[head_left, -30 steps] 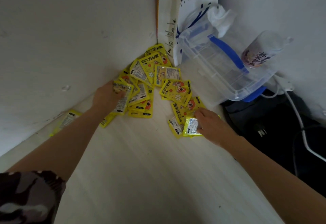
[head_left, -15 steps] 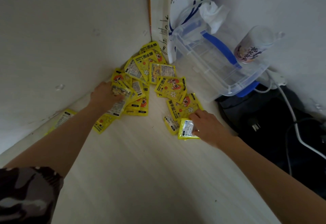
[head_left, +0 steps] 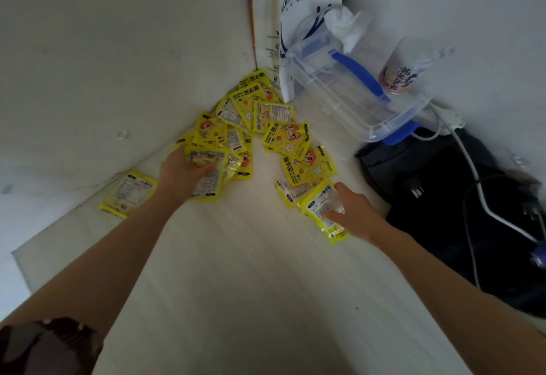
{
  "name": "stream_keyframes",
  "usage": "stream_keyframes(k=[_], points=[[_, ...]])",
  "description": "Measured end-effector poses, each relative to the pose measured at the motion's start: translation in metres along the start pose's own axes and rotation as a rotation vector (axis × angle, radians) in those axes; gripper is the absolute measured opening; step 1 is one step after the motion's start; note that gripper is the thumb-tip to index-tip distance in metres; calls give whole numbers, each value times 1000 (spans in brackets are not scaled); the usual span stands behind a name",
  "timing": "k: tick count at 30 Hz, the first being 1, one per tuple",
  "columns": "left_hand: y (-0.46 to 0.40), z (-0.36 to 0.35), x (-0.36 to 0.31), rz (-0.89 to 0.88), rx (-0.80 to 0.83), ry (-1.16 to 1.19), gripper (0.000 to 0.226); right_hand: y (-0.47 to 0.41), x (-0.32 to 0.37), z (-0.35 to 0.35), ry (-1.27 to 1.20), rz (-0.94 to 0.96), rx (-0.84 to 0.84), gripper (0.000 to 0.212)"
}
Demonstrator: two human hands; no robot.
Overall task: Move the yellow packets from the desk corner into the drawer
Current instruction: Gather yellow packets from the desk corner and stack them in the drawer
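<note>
Yellow packets (head_left: 267,126) are lying in a loose, overlapping heap in the desk corner (head_left: 236,256), some showing cartoon fronts, others pale printed backs. I'm gripping a small bunch of them (head_left: 208,173) at the heap's left edge. One packet (head_left: 322,212), back up, is lying under my fingers on the right. Another stray packet (head_left: 128,194) is lying flat by the wall, apart.
</note>
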State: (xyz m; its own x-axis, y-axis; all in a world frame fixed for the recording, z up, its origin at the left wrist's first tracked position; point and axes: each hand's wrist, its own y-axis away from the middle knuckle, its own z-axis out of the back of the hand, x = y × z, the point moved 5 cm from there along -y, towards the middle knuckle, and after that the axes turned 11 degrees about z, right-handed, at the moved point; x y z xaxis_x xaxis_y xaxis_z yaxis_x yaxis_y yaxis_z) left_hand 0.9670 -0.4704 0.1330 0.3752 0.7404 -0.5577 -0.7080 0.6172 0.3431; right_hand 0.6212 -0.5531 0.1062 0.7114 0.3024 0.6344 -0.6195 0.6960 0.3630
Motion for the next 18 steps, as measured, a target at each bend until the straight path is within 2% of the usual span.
stream_keyframes(k=[3, 6, 11, 18], points=[[37, -3, 3, 38, 19, 169, 39, 20, -2, -7, -105, -43, -62, 35], [77, -15, 12, 90, 83, 324, 27, 41, -6, -16, -212, -113, -132, 33], [129, -43, 43, 245, 195, 506, 24, 87, -9, -39, -415, -252, -267, 37], [195, -66, 84, 289, 306, 570, 16, 160, 8, -90, -461, -336, -378, 37]])
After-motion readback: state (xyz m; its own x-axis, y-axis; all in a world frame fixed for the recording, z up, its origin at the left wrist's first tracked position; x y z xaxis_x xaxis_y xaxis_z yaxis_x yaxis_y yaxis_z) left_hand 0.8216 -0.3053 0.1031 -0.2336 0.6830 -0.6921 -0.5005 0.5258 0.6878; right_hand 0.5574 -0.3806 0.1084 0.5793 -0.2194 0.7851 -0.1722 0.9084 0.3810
